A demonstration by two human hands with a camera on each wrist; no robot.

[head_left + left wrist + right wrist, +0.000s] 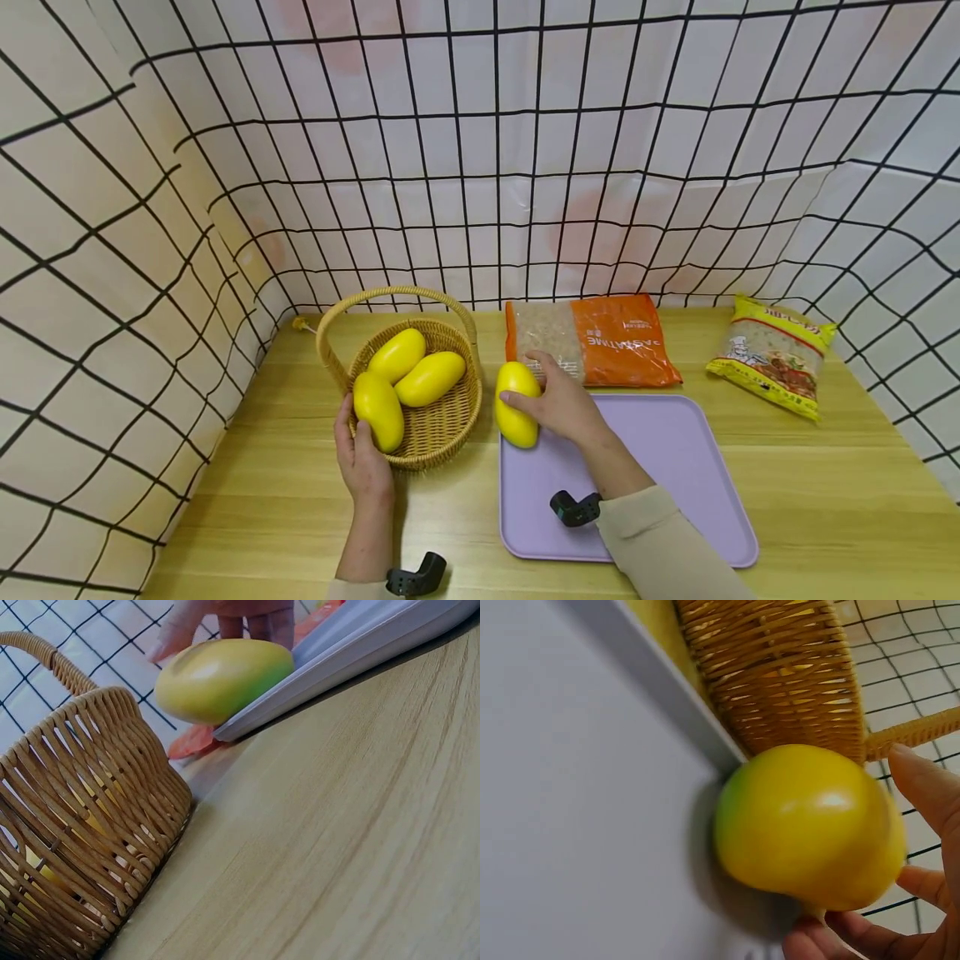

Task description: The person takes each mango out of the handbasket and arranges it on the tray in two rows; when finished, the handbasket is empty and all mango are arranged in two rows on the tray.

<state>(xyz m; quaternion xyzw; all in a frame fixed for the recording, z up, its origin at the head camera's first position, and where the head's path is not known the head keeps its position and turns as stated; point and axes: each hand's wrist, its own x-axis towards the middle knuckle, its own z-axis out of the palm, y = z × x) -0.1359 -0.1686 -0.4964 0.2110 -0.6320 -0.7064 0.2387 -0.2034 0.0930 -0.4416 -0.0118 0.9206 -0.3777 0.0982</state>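
Firmly at the corner: one yellow fruit (517, 427) in the right hand (566, 408)

The yellow fruit sits at the tray's far left corner, partly over the rim; a green tinge shows at one end in both wrist views. The right hand's fingers are curled round it, with the thumb across its upper side. Beneath the hand and forearm spreads the lilac tray (637, 454). Just to its left stands a wicker basket (442, 429) with an arched handle (397, 291), holding three more yellow fruits (431, 379).

At the basket's near left side is the left hand (367, 471), thumb and fingers apart, the fingers along the outside; whether they clamp the rim, I cannot tell. Beyond the tray lies an orange bag (622, 342), part of it clear, and farther right a yellow-edged bag (776, 354). Everything stands on a wooden table (262, 500), with a black-and-white grid-patterned sheet (472, 150) behind. Each wrist wears a black strap.
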